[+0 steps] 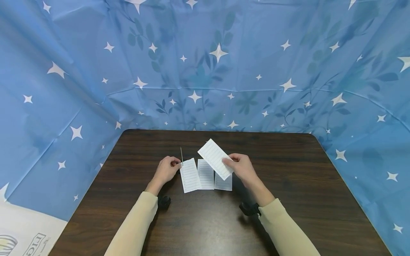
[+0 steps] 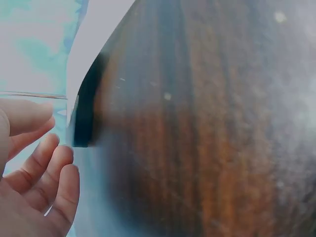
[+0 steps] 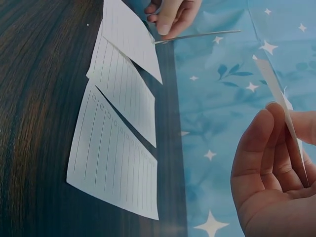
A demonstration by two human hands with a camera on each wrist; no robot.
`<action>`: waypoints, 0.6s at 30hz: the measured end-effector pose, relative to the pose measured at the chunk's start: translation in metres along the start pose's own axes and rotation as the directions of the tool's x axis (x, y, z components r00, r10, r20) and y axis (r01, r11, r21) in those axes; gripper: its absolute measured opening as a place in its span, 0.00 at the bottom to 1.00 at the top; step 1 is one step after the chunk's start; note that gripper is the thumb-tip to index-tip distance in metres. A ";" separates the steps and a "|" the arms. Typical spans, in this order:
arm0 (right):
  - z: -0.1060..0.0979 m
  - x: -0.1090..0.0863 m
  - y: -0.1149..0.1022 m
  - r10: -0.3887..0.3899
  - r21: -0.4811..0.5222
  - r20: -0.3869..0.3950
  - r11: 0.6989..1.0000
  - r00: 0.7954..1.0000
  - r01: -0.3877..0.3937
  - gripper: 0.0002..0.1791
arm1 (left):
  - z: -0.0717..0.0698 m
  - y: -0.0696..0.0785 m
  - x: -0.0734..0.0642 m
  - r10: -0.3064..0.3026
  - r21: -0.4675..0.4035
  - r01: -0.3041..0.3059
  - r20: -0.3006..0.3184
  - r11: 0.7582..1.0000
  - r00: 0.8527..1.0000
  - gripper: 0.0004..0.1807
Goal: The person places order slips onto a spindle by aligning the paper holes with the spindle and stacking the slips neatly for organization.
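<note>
My left hand [image 1: 167, 169] pinches a thin, stiff-looking strand [image 3: 207, 35] between thumb and forefinger, at the top corner of a white lined card [image 1: 190, 176]. That strand sticks up past the fingertips. Whether the fingers also grip the card's corner, I cannot tell. A second lined card [image 1: 205, 174] lies partly under the first, and a third card [image 1: 223, 183], with small checkboxes along one edge, lies to its right. Above the third, my right hand [image 1: 243, 167] holds another lined card [image 1: 213, 156] tilted between thumb and fingers; it appears edge-on in the right wrist view.
The dark wood-grain table [image 1: 288, 213] has rounded far corners. Behind it hangs a blue cloth [image 1: 243, 64] with white stars and leaves. A white printed sheet or bag [image 1: 32, 231] shows at the lower left, beside the table.
</note>
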State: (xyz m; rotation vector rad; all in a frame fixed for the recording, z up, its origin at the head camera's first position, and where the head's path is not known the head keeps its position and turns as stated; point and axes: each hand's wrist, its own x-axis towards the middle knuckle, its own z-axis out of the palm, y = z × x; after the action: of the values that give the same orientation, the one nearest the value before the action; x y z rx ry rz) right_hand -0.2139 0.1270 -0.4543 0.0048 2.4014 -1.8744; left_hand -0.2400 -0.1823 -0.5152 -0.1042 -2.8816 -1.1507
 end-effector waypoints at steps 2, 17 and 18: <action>0.001 0.001 0.000 -0.002 0.008 -0.001 1.000 1.000 0.002 0.14 | -0.003 0.003 -0.001 0.013 -0.017 -0.013 -0.029 1.000 0.999 0.09; 0.011 0.003 -0.005 0.029 0.034 0.015 0.999 0.999 -0.030 0.14 | -0.034 0.040 -0.007 0.132 -0.182 -0.192 -0.299 0.964 0.945 0.11; 0.011 0.003 -0.005 0.030 0.037 0.014 0.999 0.999 -0.031 0.14 | -0.035 0.043 -0.007 0.145 -0.187 -0.207 -0.299 0.960 0.943 0.11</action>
State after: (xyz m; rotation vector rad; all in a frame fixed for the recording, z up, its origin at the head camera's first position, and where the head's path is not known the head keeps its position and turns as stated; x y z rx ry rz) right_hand -0.2166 0.1149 -0.4527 0.0308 2.3436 -1.8995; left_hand -0.2297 -0.1757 -0.4612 -0.1851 -2.4387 -1.3193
